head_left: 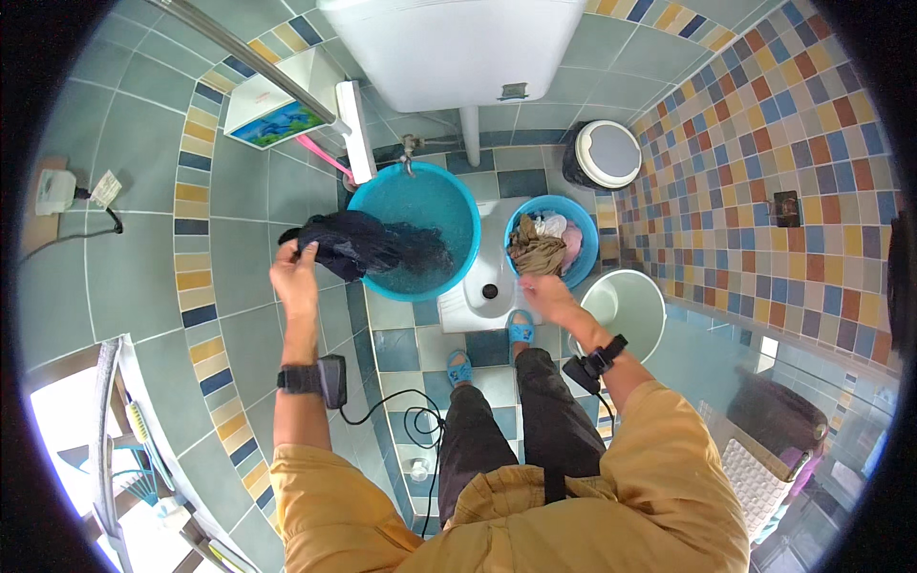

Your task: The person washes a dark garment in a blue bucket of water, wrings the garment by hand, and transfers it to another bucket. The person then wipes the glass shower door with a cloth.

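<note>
Blue plastic makes up the large basin (477,224), which holds water (420,201), and dark cloth (353,244) trails from it over the left rim into the pinching fingers of the left hand (294,275). Right of that basin, past the squat toilet (457,307), a smaller blue basin (593,234) holds brown, white and pink clothes (540,250); by its near rim the right hand (551,298) blurs, finger state unclear. Farther right of the large basin stand a pale bucket (630,301) and a lidded bin (611,155).

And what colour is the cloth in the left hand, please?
The cloth is dark navy, near black, in the head view.
</note>
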`<state>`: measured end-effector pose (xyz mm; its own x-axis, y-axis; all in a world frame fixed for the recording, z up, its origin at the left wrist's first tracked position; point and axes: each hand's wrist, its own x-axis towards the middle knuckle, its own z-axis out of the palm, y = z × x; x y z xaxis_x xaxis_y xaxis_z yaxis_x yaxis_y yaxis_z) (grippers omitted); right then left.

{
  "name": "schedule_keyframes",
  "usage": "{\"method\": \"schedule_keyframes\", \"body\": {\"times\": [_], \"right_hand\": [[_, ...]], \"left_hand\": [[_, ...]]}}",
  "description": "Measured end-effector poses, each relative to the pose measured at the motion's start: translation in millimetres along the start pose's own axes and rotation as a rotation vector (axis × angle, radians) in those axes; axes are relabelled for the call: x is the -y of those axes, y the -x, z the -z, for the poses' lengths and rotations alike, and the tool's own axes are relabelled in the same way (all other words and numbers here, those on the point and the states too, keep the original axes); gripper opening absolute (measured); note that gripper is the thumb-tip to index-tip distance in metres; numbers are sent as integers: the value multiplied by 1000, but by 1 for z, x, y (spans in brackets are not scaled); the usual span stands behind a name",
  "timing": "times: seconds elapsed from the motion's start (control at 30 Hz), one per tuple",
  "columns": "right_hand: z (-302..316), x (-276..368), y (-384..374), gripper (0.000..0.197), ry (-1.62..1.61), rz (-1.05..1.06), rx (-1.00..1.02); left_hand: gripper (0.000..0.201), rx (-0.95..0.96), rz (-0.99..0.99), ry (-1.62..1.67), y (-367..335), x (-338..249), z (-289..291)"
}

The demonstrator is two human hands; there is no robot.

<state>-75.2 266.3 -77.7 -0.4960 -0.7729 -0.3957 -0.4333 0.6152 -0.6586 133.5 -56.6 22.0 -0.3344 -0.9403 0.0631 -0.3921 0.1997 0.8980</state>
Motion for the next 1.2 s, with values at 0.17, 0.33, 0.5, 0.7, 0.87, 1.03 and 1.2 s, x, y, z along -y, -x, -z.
{"method": "schedule_keyframes", "body": {"times": [0.17,0.33,0.5,0.7,0.87,1.03,1.2], "right_hand": [[-19,64,-26,26,75,54,190],[-53,119,-50,65,-68,240,99],[-63,207,-43,101,-154,162,-36],[-73,211,-69,37,-422,233,-433],[-51,173,-72,29,-827,-105,-309],[-57,189,-63,41,-1190,-24,-48],[-71,194,-69,35,-926,144,-114]], "left_hand": [[10,-60,-84,180,8,-82,52],[12,-133,-172,373,23,-164,88],[14,-51,-302,496,39,-214,134],[15,7,-322,558,45,-216,154],[12,-63,-112,577,27,-143,152],[11,-85,91,390,17,-61,150],[32,206,217,201,19,32,104]]}}
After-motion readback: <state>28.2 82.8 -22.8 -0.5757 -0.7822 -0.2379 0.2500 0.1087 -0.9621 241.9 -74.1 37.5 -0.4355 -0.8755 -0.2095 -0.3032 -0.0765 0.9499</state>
